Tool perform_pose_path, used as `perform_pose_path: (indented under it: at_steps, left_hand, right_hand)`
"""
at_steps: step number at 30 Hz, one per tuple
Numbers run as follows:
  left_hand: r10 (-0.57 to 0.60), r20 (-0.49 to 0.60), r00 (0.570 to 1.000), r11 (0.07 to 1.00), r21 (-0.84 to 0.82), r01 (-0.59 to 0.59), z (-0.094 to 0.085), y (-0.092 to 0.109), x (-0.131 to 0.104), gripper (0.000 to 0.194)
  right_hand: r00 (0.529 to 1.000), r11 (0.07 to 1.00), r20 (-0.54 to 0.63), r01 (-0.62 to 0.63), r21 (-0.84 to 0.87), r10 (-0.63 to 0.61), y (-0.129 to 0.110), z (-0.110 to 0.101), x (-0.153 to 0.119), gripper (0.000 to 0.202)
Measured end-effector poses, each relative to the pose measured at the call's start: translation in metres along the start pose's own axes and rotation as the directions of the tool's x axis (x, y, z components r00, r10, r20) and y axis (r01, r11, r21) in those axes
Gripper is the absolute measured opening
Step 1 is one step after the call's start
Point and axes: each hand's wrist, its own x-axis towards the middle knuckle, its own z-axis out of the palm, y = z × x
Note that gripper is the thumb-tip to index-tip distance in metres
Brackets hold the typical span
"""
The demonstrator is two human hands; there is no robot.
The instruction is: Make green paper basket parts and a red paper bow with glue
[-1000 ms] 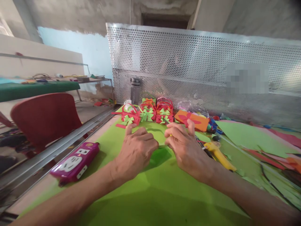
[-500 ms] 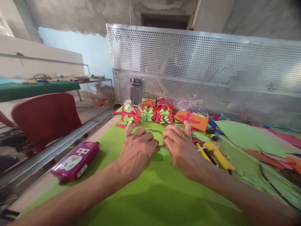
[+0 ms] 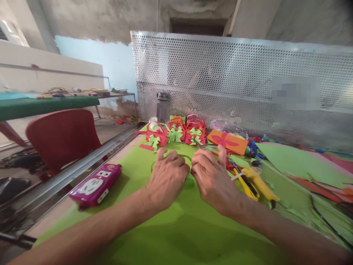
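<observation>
My left hand [image 3: 168, 180] and my right hand [image 3: 211, 176] are close together above the green sheet [image 3: 176, 228], fingers curled inward and fingertips nearly meeting. Between and behind them shows a thin curved green paper strip [image 3: 188, 157], pinched in both hands; its ends are hidden by the fingers. Just beyond stand several small red paper baskets [image 3: 156, 138] with light-green bows. An orange paper piece [image 3: 230, 142] with a red bow lies behind my right hand.
To the left is a purple power strip [image 3: 96, 186]. A yellow glue gun [image 3: 259, 184] lies at right, beside paper scraps [image 3: 317, 187]. A grey bottle [image 3: 162, 106] stands before the perforated metal panel [image 3: 220, 73]. A red chair [image 3: 63, 140] is off the table's left side.
My hands have drawn slightly closer together, with fingers still curled. The whole view has shifted a little, so the things on the table appear further right.
</observation>
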Motion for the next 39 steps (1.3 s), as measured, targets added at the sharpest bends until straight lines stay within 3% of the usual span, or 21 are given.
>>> perform_pose_path:
  at_steps: [9, 21, 39]
  left_hand:
    - [-0.015, 0.031, 0.999, 1.0, -0.018, 0.016, -0.001, 0.001, 0.001, 0.021]
    - [0.018, 0.024, 1.0, 1.0, 0.001, -0.018, -0.003, 0.004, -0.001, 0.019]
    - [0.063, -0.038, 0.997, 0.998, 0.034, -0.061, 0.004, 0.002, -0.003, 0.022]
  right_hand:
    - [0.996, 0.993, -0.045, 0.075, -0.088, -0.079, -0.004, -0.001, -0.005, 0.024]
    - [0.982, 0.961, -0.006, 0.182, -0.207, -0.188, -0.013, -0.003, -0.006, 0.032]
    - [0.987, 0.976, 0.081, 0.152, -0.153, -0.141, -0.012, -0.004, -0.007, 0.03]
